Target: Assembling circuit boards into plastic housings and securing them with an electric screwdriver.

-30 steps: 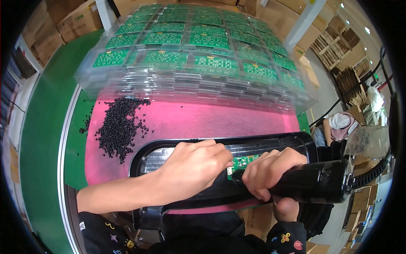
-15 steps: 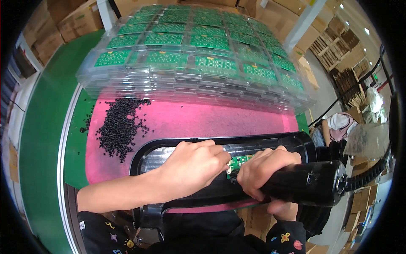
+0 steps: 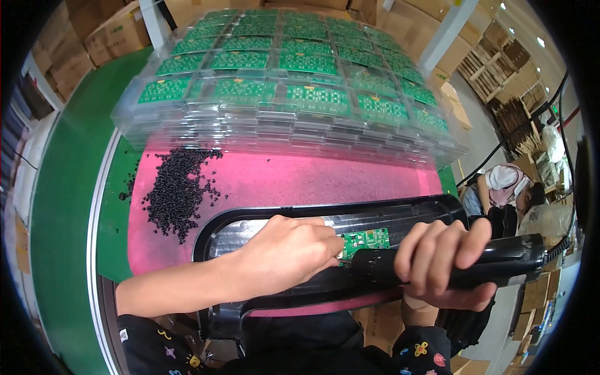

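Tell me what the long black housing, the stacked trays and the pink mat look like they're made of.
Black housing: likely moulded plastic, glossy, with a silvery foil-like lining. Stacked trays: thin clear plastic, see-through with shiny formed edges. Pink mat: matte, maybe rubber or foam.

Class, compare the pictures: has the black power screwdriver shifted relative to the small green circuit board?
Yes. The black power screwdriver, gripped by the right hand, has shifted left; its tip now meets the small green circuit board.

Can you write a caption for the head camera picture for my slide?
Left hand steadies a green board in a black housing while right hand grips a black power screwdriver.
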A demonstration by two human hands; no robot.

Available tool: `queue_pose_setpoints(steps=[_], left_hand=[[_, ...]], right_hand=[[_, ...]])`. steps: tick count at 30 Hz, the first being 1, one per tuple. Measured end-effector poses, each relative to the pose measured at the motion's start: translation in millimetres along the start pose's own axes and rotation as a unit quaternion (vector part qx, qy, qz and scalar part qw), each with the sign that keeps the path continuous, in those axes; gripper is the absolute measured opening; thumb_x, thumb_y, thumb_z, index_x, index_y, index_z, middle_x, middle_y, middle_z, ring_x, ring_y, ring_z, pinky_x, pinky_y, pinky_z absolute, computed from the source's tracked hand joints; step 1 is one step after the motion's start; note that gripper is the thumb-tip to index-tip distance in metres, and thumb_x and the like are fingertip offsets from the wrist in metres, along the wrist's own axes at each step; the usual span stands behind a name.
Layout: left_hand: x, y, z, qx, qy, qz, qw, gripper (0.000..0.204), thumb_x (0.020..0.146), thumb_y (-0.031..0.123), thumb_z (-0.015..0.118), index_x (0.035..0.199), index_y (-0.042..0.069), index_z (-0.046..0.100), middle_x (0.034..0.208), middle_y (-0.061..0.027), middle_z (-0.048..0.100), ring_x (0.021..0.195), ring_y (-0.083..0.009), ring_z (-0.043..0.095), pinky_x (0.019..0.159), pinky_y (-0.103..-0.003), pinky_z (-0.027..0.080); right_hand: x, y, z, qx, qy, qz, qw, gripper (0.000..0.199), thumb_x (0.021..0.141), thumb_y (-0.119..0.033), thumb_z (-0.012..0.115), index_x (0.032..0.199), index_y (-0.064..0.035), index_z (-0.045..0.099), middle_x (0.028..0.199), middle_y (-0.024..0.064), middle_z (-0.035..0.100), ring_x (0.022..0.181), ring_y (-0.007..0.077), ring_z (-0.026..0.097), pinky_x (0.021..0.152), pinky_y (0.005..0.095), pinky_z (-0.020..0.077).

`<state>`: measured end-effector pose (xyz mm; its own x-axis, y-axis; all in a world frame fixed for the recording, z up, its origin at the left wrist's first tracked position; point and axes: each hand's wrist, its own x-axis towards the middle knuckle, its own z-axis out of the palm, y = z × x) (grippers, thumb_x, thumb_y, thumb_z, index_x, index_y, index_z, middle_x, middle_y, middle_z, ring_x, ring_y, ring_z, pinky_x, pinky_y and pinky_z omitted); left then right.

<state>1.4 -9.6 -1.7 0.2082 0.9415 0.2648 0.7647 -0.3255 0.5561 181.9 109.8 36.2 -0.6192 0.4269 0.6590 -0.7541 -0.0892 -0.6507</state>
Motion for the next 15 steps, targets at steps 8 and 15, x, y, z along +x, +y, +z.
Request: queue_pose_setpoints(steps=[8,15], left_hand=[[4.2,-0.1,0.3,-0.026,0.048,0.060,0.997,0.014,0.082,0.014,0.073,0.089,0.004,0.065,0.083,-0.0071,0.066,0.079,-0.0263,0.065,0.063,-0.037,0.054],[7.8,0.2,-2.8,-0.070,-0.007,0.056,0.996,0.024,0.078,0.016,0.078,0.094,0.003,0.066,0.089,-0.0084,0.068,0.082,-0.0264,0.066,0.067,-0.036,0.055]], right_hand=[[2.3,-0.6,2.2,0.004,0.037,-0.104,0.994,0.034,0.091,-0.036,0.068,0.095,-0.0086,0.047,0.054,-0.0006,0.057,0.037,0.0090,0.051,0.039,0.0247,0.0468],[0.7,-8.1,-3.3,0.044,0.016,-0.090,0.995,0.035,0.090,-0.035,0.070,0.095,-0.0090,0.047,0.054,0.0002,0.058,0.037,0.0105,0.052,0.041,0.0280,0.0491]])
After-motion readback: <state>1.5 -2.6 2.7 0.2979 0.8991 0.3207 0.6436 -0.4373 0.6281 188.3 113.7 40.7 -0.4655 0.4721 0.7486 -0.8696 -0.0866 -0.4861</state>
